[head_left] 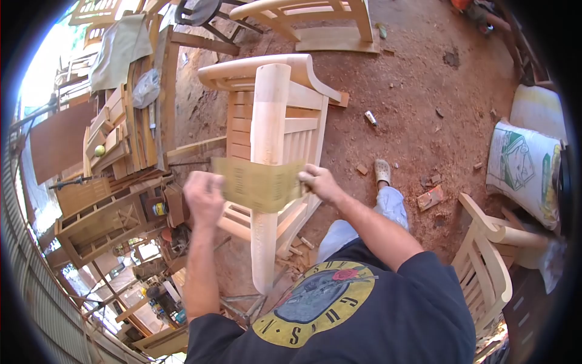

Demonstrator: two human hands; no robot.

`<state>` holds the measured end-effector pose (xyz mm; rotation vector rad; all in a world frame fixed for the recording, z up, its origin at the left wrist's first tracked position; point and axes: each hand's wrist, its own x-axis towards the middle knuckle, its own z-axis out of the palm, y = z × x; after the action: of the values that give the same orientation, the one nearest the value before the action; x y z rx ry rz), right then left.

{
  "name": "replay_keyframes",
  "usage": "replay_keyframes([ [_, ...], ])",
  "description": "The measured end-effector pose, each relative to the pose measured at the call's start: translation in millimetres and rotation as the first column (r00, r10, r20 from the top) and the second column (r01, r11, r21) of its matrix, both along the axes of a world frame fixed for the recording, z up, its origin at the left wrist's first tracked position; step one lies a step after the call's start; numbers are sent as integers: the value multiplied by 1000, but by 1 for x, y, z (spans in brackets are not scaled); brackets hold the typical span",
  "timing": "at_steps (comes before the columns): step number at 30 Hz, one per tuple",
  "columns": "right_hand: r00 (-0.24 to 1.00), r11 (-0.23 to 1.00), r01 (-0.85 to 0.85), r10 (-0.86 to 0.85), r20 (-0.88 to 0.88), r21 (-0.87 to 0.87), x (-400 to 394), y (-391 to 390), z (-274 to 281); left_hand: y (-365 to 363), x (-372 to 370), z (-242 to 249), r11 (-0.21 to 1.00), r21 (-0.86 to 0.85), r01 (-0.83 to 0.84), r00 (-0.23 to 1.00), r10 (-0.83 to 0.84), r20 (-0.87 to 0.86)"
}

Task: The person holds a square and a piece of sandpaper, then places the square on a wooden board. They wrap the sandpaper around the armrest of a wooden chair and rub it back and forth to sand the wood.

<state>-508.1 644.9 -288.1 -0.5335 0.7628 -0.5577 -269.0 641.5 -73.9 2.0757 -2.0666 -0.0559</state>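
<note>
A pale unfinished wooden chair (270,115) stands in front of me on the dirt floor, its rounded armrest running toward the camera. A sheet of yellowish sandpaper (259,184) is stretched across that armrest. My left hand (204,197) grips the sheet's left end and my right hand (317,182) grips its right end. Both hands are blurred by motion. My legs in light jeans and one pale shoe (382,170) show below the chair.
A workbench (115,151) piled with wood pieces, tools and a cloth runs along the left. A second unfinished chair (488,261) stands at the right, with printed sacks (524,170) behind it. Another wooden frame (315,21) sits further back. Wood scraps litter the reddish floor.
</note>
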Motion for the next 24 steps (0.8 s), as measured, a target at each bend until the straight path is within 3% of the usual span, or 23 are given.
replay_keyframes([
  [1,998,1000,1,0,58,-30,-2,-5,27,2,21,0,994,-55,-95,992,99,81],
  [4,993,999,-23,29,115,-48,2,-1,14,6,24,1,993,5,-119,991,118,62],
  [5,999,999,-15,16,31,-34,2,5,-9,5,2,0,997,47,-68,997,69,-26],
  [7,992,1000,0,-1,-127,-3,4,23,-63,13,-52,-4,989,78,124,992,-121,-37],
  [10,996,999,25,-21,-88,46,5,25,-71,14,-50,-4,988,30,150,988,-149,-34],
  [13,995,998,-2,9,101,-65,12,10,23,5,29,7,990,-61,-126,984,132,117],
  [16,994,999,-4,9,109,-47,6,10,12,8,18,0,997,13,-73,995,72,66],
  [17,999,999,30,-31,-28,-13,17,22,-29,10,-10,-1,995,92,-47,997,53,-62],
  [19,971,997,-78,72,-227,-18,1,31,-74,21,-63,-4,982,143,123,992,-117,-48],
  [21,990,1000,-18,21,-141,22,2,31,-71,23,-69,-1,983,118,144,989,-138,-51],
  [22,995,999,10,-5,-98,47,5,33,-69,20,-51,-1,994,98,57,998,-54,-33],
  [24,998,1000,-3,4,66,-24,13,25,0,13,13,3,994,11,-111,991,110,72],
])
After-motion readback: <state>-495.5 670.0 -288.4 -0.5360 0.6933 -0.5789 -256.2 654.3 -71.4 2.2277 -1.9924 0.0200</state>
